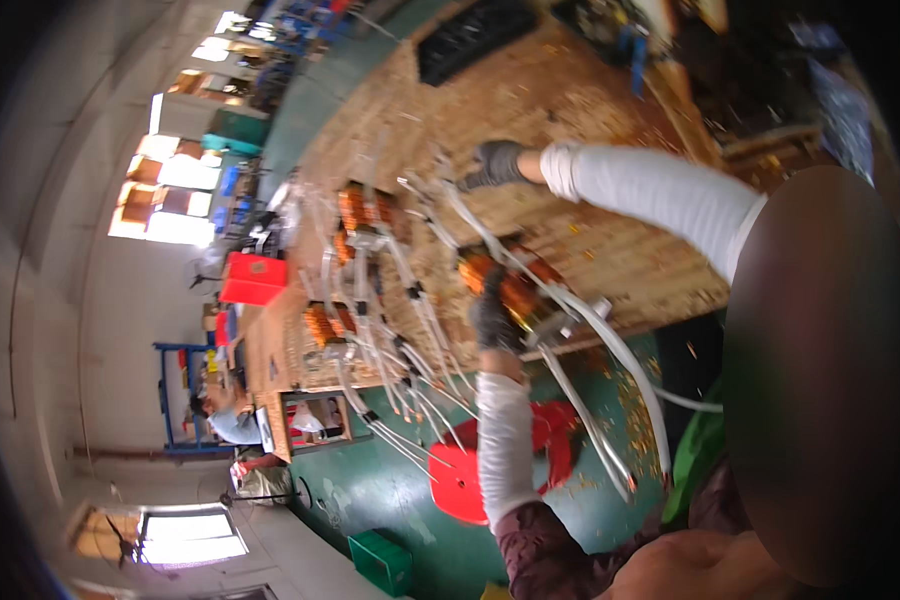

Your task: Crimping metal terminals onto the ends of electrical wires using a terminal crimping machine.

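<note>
Both my hands wear dark grey gloves. My left hand (495,318), lower in the picture, is closed on the side of a wire-wound coil (522,294) with orange windings and a metal frame. Thick white sleeved cables (605,335) run from this coil, some hanging past the table edge. Farther up, my right hand (497,164) has its fingers closed at the end of a white cable (458,200); blur hides the exact grip. Beside them lie another orange coil (355,208) and a smaller-looking one (322,325), both with white leads.
The wooden table (560,110) carries scattered orange scraps and a black tray (475,40). A red stool (455,485) and a green crate (380,562) stand on the green floor. A red bin (254,278) stands farther off, and another person (234,425) sits beyond the table.
</note>
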Motion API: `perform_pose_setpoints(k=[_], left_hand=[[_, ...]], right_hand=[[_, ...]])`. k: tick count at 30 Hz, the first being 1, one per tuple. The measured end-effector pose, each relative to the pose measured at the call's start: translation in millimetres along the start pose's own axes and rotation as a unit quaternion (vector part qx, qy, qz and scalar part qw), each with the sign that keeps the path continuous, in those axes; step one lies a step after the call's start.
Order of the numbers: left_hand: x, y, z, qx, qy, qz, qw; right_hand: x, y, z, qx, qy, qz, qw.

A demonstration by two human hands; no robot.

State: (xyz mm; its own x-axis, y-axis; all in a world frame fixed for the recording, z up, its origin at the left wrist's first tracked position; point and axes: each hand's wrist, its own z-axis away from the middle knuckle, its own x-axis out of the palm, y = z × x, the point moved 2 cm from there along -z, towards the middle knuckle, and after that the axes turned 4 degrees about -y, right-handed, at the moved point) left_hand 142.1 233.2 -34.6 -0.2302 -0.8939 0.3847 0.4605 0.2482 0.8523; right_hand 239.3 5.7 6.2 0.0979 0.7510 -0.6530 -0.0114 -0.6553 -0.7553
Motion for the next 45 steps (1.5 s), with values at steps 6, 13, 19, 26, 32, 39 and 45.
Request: perform_pose_setpoints(k=[6, 13, 19, 26, 32, 39, 45], left_hand=[[54, 18, -3, -0.068, -0.093, -0.001, 0.993], [76, 22, -33, 0.036, 0.116, -0.197, 0.973], [80, 4, -62, 0.058, 0.097, -0.186, 0.976], [71, 18, -82, 0.042, 0.127, -0.005, 0.991], [94, 13, -114, 0.054, 0.178, 0.000, 0.983], [114, 24, -100, 0.095, 0.246, -0.048, 0.963], [93, 22, -106, 0.078, 0.129, -0.049, 0.987]], right_hand=[[-16, 43, 161, -0.070, -0.228, 0.050, 0.970], [61, 56, 334, 0.024, -0.248, -0.440, 0.863], [45, 26, 351, 0.077, -0.051, -0.440, 0.893], [-48, 61, 248, 0.025, -0.070, -0.210, 0.975], [-57, 126, 237, 0.124, -0.183, -0.534, 0.816], [-23, 130, 319, 0.039, -0.195, -0.720, 0.664], [-27, 132, 326, 0.024, -0.066, -0.346, 0.935]])
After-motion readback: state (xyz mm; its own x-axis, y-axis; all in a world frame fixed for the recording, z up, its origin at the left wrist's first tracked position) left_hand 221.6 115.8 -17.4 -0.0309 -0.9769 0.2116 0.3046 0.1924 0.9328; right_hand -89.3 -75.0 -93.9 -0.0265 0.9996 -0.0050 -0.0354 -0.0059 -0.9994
